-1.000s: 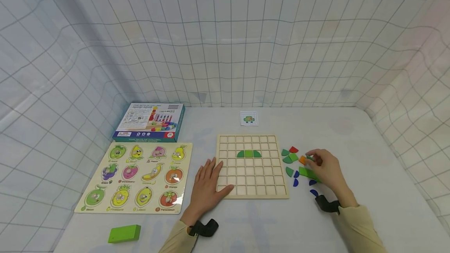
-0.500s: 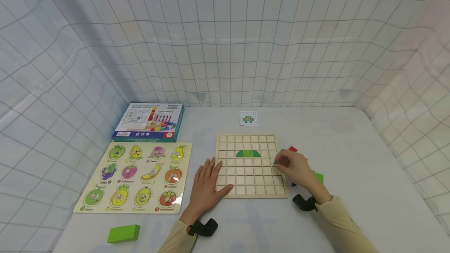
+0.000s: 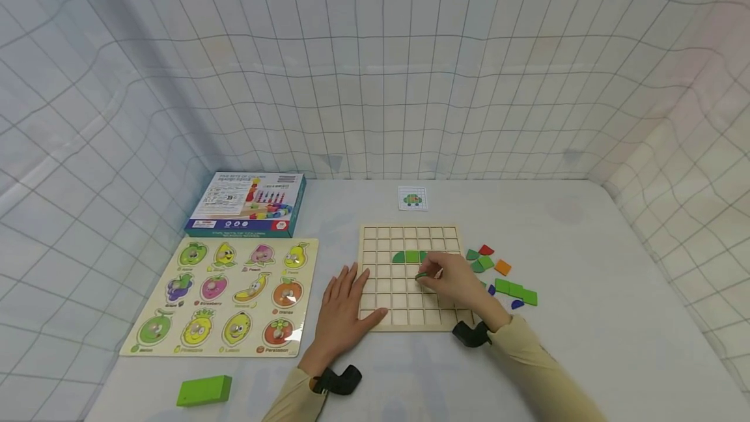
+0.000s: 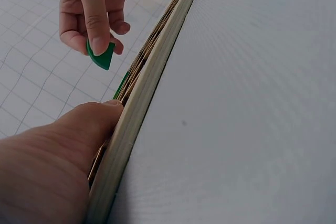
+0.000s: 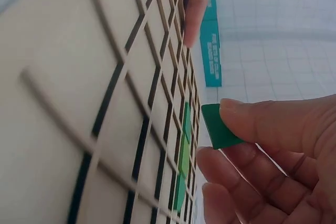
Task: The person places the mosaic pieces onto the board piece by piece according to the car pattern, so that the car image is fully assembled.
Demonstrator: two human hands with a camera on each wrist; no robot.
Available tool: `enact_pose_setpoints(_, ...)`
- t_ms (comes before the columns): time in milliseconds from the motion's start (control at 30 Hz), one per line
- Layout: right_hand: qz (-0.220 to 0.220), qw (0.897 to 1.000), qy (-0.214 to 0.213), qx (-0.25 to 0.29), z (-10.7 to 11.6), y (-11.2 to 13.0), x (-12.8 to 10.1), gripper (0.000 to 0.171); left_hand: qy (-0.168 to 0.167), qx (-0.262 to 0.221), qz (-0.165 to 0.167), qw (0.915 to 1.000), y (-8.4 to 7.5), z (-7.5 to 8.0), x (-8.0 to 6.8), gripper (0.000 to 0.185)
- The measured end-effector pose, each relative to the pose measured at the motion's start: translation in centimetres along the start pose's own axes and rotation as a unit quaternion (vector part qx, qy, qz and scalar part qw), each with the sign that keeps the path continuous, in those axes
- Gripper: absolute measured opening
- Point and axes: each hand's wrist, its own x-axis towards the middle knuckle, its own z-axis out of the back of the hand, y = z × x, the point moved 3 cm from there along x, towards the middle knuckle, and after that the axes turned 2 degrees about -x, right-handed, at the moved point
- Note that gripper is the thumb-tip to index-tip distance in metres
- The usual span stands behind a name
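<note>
Head view: my right hand (image 3: 454,282) pinches a green piece (image 3: 421,276) over the grid board (image 3: 375,259), just below the placed green row (image 3: 412,256); left hand (image 3: 346,308) flat on the board edge, fingers spread; I'd square the piece to its cell, then lower flat.

- The scene is lit evenly and brightly by soft, diffuse light; only faint shadows are cast.
- Wide-angle bending is seen at the head view's edges.
- The nearest surfaces in both wrist views are rendered blurred.
</note>
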Motion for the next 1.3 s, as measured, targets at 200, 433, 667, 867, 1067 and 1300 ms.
enact_pose_setpoints(200,-0.006,1.0,0.007,0.027,-1.5,0.8,1.6,0.014,0.002,0.0,-0.001,1.0,0.0,0.0,0.0,0.081)
enact_pose_setpoints(433,-0.014,0.999,0.017,0.04,-3.0,1.6,3.0,0.009,-0.004,-0.001,-0.007,1.0,0.0,0.0,0.0,0.08)
enact_pose_setpoints(667,-0.026,0.999,0.03,0.018,-4.0,1.8,4.1,0.008,-0.005,0.002,-0.005,1.0,-0.2,0.2,0.0,0.079)
enact_pose_setpoints(867,-0.028,0.999,0.041,-0.01,-4.4,1.8,4.7,0.009,-0.003,0.003,-0.004,1.0,0.0,0.1,-0.1,0.079)
enact_pose_setpoints(1067,-0.02,0.999,0.044,-0.026,-4.5,2.0,5.0,0.009,-0.001,0.004,-0.004,1.0,0.0,0.0,0.0,0.08)
enact_pose_setpoints(1300,-0.029,0.998,0.057,-0.028,-4.5,2.0,5.3,0.007,-0.003,0.002,-0.007,1.0,0.0,0.1,0.0,0.08)
